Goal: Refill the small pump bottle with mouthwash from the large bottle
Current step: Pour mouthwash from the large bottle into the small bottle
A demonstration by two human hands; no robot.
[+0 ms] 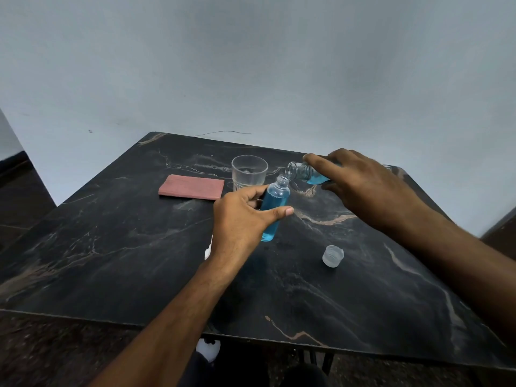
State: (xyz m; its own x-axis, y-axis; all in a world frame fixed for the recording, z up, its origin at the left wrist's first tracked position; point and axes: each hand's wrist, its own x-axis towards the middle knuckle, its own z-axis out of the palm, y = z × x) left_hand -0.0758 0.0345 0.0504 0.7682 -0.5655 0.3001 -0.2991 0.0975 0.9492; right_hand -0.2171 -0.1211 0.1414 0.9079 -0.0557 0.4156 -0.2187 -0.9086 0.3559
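My left hand [240, 219] grips the small clear bottle [275, 202], which is uncapped, tilted a little and holds blue mouthwash almost up to its shoulder. My right hand [360, 185] holds the large bottle [305, 173] tipped nearly flat, its open mouth just above and to the right of the small bottle's neck. Blue liquid shows low in the large bottle beside my fingers. Most of the large bottle is hidden under my right hand. A white piece, perhaps the pump [208, 248], peeks out behind my left wrist.
A clear plastic cap [332, 256] lies on the black marble table [111, 261] in front of the bottles. An empty drinking glass [249, 171] stands behind the small bottle. A folded pink cloth [191, 187] lies to the glass's left. A grey wall rises behind.
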